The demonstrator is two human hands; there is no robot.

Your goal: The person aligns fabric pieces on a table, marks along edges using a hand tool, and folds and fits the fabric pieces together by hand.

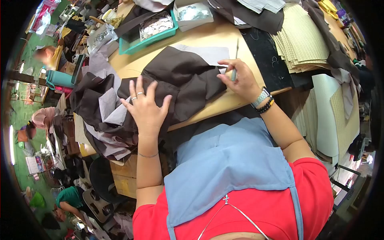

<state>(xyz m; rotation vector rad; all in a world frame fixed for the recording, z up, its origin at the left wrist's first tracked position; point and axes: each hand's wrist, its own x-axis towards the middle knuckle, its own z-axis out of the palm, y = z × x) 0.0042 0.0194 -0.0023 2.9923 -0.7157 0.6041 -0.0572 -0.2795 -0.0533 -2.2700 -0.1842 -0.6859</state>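
Note:
Dark brown cloth lies in folds across the wooden table, with a pale grey piece showing under its far edge. My left hand rests on the cloth, fingers spread and palm down, two rings on it. At the cloth's right end, my right hand is closed around a slim tool with a grey-green handle and a thin shaft pointing away from me. Its exact kind is unclear. Thumb and index finger are close to the cloth's edge; whether they touch it I cannot tell.
A green basket and a white box with small parts stand at the back. More bunched cloth hangs off the left side. Stacked cream textured sheets lie to the right. Co-workers, one in a green shirt, are at left.

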